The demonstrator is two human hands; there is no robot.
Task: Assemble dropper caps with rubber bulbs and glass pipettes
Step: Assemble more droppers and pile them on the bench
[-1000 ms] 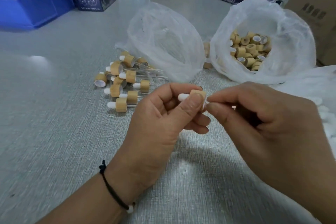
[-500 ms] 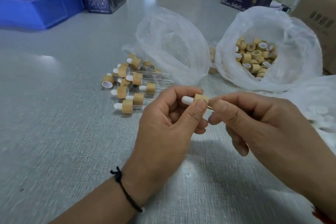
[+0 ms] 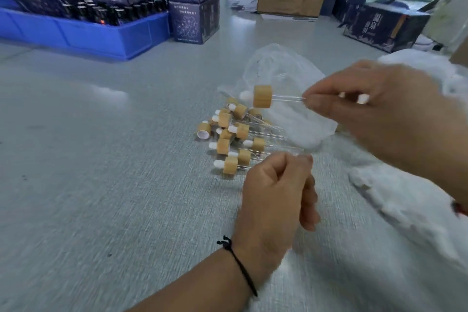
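One finished dropper [image 3: 263,96] hangs in the air in the head view, and the right hand [image 3: 385,111] holds it. The thumb and first finger pinch the far tip of the thin glass pipette [image 3: 288,97]. The dropper lies sideways. Its long line runs flat from the fingers out to the left, with the wood-colored cap [image 3: 262,96] next and the white rubber bulb [image 3: 245,95] at the very end. Something small and white [image 3: 362,99] also peeks out between the fingers of this hand; I cannot tell what it is.

The left hand [image 3: 276,195] sits lower and nearer to the person. Its fingers are curled in loosely and I see nothing in it. A thin black cord [image 3: 238,263] goes round that wrist.

The pile of finished droppers [image 3: 233,139] lies on the gray table [image 3: 101,159], below the held dropper and just past the left hand. My guess is the held one goes down onto that pile next, so the right hand needs to lower it and let go.

The caps look like smooth little wooden drums. The bulbs look soft and round. The glass is see-through and thin, so it could snap. A crinkly clear plastic bag [image 3: 291,78] lies behind the pile, under the right hand.
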